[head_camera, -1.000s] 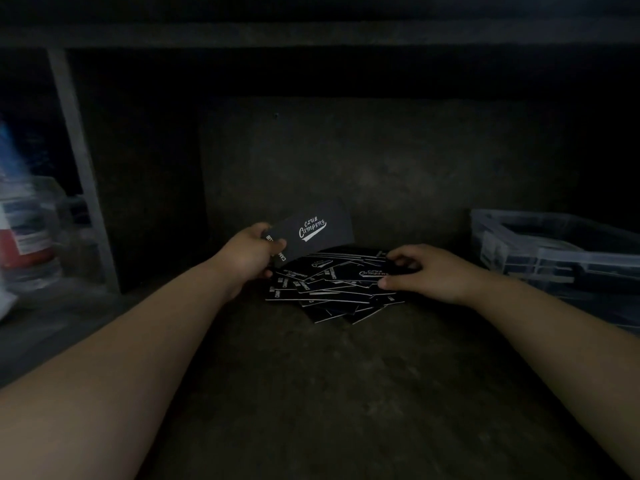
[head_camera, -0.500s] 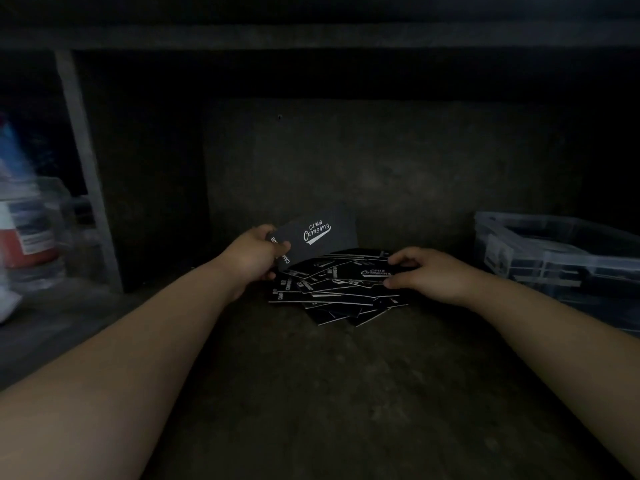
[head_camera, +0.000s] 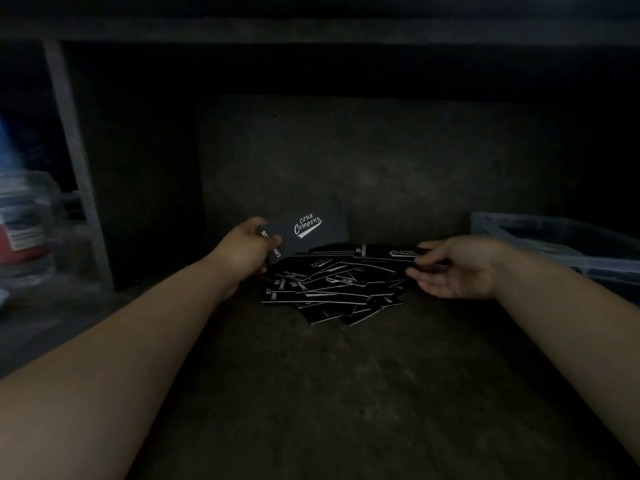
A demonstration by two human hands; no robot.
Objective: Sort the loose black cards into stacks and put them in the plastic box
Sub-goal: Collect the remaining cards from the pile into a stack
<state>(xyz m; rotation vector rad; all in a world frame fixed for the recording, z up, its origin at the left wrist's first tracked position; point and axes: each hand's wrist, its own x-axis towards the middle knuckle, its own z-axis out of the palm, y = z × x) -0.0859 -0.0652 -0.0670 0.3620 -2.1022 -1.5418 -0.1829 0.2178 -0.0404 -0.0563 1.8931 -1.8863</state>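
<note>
A loose heap of black cards [head_camera: 332, 289] with white print lies on the dark shelf floor against the back wall. My left hand [head_camera: 247, 249] grips a small stack of black cards [head_camera: 311, 230], top face reading "Club Camping", raised just above the heap's left side. My right hand [head_camera: 453, 268] pinches one black card [head_camera: 391, 254] by its right end and holds it a little above the heap's right side, palm turned partly up. The clear plastic box [head_camera: 554, 237] sits at the far right, dark inside.
A metal upright [head_camera: 74, 157] divides the shelf at the left; beyond it stand clear plastic jars [head_camera: 26, 220] with a red label. A shelf board [head_camera: 311, 29] runs overhead. Bare dark floor [head_camera: 329, 393] lies in front of the heap.
My right hand has turned palm-up and lifted a single card off the heap's right side. My left hand keeps its stack in about the same place.
</note>
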